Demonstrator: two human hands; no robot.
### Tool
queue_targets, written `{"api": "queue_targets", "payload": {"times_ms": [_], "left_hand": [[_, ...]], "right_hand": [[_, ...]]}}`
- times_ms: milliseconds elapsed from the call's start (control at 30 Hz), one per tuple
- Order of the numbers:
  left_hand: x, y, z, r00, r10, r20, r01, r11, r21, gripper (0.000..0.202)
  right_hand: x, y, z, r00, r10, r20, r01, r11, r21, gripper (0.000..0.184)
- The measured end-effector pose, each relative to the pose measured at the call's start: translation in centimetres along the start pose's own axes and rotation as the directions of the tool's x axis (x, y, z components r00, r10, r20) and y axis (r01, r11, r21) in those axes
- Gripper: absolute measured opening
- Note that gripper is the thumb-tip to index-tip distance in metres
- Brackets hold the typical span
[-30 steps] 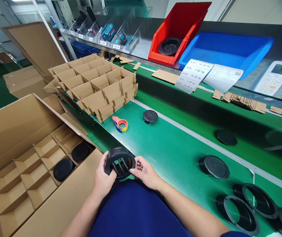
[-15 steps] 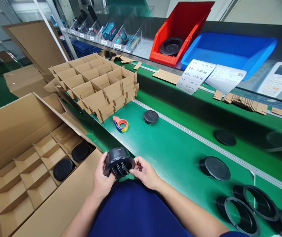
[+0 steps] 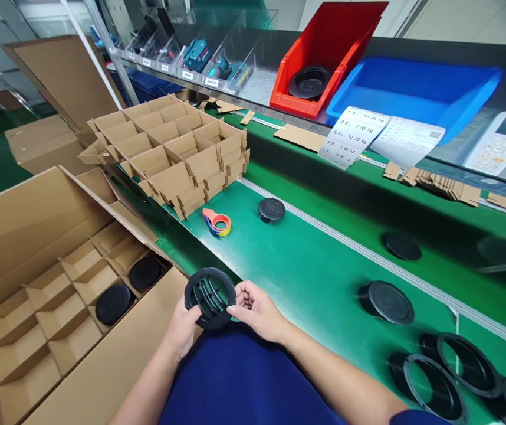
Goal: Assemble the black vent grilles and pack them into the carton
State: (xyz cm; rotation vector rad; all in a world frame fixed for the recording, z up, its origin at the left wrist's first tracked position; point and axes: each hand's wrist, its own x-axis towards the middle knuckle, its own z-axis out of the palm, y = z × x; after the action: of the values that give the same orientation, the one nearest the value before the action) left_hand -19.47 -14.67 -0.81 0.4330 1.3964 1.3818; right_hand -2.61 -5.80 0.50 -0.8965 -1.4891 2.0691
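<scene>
Both hands hold a round black plastic part (image 3: 209, 297) with slats across its opening, just above the near edge of the green bench. My left hand (image 3: 183, 328) grips its lower left rim from beneath. Pinching the right rim are the thumb and fingers of my right hand (image 3: 253, 309). The part's open slatted face is turned up toward me. To the left lies an open cardboard box (image 3: 36, 307) with divider cells; two black round parts (image 3: 112, 303) sit in cells near its right side.
A stack of cardboard dividers (image 3: 168, 150) stands at the back left, an orange tape dispenser (image 3: 216, 222) in front of it. Black caps (image 3: 271, 209) and rings (image 3: 434, 386) lie on the green belt (image 3: 306, 265). Red (image 3: 324, 53) and blue (image 3: 412, 88) bins sit behind.
The black part has been turned in my hands: its side wall faced me before, and now its open slatted face points up. Both hands stayed in place.
</scene>
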Motion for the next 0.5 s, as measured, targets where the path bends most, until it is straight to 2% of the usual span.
{"api": "queue_targets", "payload": {"times_ms": [200,267,400,500], "left_hand": [[-0.3,-0.1,-0.6,0.993,-0.112,0.026,0.114,0.987,-0.115,0.029],[-0.4,-0.4,-1.1,0.987,-0.155,0.039,0.159,0.969,-0.186,0.027],[-0.8,-0.3,-1.8,0.971,-0.204,0.124,0.231,0.935,-0.269,0.041],[-1.0,0.0,-1.8,0.984,-0.123,0.132,0.149,0.967,-0.209,0.053]], "right_hand": [[0.2,0.0,0.3,0.999,0.033,-0.006,-0.033,0.999,-0.019,0.043],[0.3,0.1,0.3,1.0,0.028,-0.009,-0.029,0.999,-0.025,0.043],[0.4,0.0,0.5,1.0,0.015,0.005,-0.015,0.998,-0.067,0.041],[0.2,-0.1,1.1,0.999,-0.009,0.046,0.017,0.984,-0.178,0.035]]}}
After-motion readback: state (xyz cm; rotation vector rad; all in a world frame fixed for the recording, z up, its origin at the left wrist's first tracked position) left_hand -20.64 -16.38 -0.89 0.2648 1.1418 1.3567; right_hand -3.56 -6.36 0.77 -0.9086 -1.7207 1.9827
